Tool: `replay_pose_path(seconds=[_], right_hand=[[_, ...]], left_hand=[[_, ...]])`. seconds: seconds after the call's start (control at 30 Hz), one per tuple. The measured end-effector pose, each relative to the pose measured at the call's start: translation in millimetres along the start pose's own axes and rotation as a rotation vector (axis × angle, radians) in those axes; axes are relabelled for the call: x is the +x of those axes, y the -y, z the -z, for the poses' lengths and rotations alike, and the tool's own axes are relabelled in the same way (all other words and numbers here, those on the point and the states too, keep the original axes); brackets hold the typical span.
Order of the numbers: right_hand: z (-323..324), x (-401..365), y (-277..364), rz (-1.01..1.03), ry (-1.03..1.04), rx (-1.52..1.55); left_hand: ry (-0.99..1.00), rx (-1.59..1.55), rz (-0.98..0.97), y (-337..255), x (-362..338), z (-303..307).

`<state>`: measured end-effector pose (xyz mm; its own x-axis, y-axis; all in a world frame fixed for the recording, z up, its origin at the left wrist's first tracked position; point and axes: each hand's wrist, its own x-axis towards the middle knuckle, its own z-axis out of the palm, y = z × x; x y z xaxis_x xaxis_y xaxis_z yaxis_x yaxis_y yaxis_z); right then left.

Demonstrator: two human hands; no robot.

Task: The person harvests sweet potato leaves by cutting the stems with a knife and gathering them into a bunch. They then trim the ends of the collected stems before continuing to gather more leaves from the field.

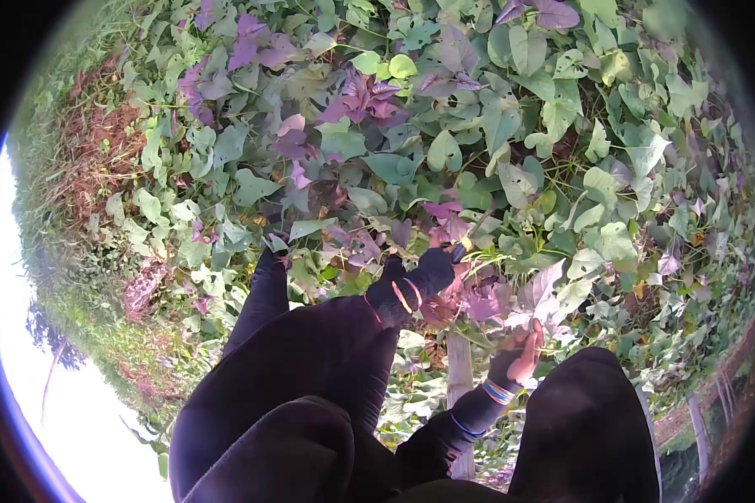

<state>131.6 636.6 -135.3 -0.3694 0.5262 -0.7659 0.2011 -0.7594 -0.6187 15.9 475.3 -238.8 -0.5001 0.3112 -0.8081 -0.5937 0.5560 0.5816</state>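
Observation:
My left hand (pixel 432 272), in a dark covering with pink and yellow bands at the wrist, is closed in a fist among sweet potato leaves. A small dark end with a yellowish tip shows at its fingers; I cannot tell what it is. Lower right, my right hand (pixel 524 354) has bare fingers, bent and pressed together at pale purple sweet potato leaves (pixel 545 289) and thin stems. Coloured bands circle that wrist. Between the hands spreads a bunch of purplish leaves (pixel 482 302).
Dense green and purple sweet potato vines (pixel 445 151) cover the ground. A pale wooden post (pixel 460 369) stands between my arms. My dark-clothed knee (pixel 591 411) fills the lower right. Reddish soil (pixel 113 142) and grass lie at the left.

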Motion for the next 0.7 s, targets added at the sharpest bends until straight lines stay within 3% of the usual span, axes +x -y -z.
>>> replay_pose_path(seconds=[0.03, 0.07, 0.1, 0.17, 0.2, 0.27, 0.33, 0.37, 0.43, 0.57, 0.63, 0.67, 0.7], right_hand=[[5.2, 2.6, -0.3, -0.003, -0.009, -0.106], [6.9, 5.1, -1.2, -0.059, 0.005, -0.23], [7.7, 8.3, -1.7, -0.112, 0.016, -0.358], [8.7, 19.7, -12.3, -0.277, 0.023, -0.51], [6.3, 27.2, -20.9, -0.307, 0.05, -0.549], [-15.9, 41.5, -32.8, -0.372, 0.065, -0.605], [-37.8, 58.0, -42.5, -0.442, 0.084, -0.695], [-40.5, 69.6, -48.9, -0.472, 0.118, -0.763], [-97.8, 61.4, -36.1, -0.398, 0.435, -0.387], [-105.0, 73.2, -36.5, -0.476, 0.285, -0.298], [-112.9, 70.1, -34.1, -0.412, 0.084, -0.298], [-90.8, 82.9, -51.9, -0.263, 0.076, -0.381], [-67.4, 95.4, -68.7, -0.113, 0.064, -0.463]], left_hand=[[-0.078, 0.308, -0.034, 50.0, 44.7, -13.3], [-0.134, -0.032, -0.146, 81.8, 74.4, -21.7], [-0.036, 0.408, -0.037, 77.2, 88.9, -9.1], [-0.022, 0.067, -0.026, 82.5, 93.5, -6.1], [-0.011, 0.056, -0.023, 67.3, 78.5, -4.9], [-0.105, -0.208, -0.223, 29.8, 38.5, 3.6], [-0.067, 0.366, -0.694, -16.0, -5.2, 26.7], [0.113, 0.385, -0.555, -19.9, -16.6, 28.2], [0.132, 0.302, -0.716, -52.7, -32.8, 40.1], [0.251, 0.357, -0.82, -63.5, -13.7, 47.2], [0.472, 0.607, -0.786, -81.2, -5.4, 54.1], [0.38, 0.558, -0.803, -75.2, 5.1, 51.0], [0.322, 0.568, -0.62, -93.2, 9.4, 54.6]])
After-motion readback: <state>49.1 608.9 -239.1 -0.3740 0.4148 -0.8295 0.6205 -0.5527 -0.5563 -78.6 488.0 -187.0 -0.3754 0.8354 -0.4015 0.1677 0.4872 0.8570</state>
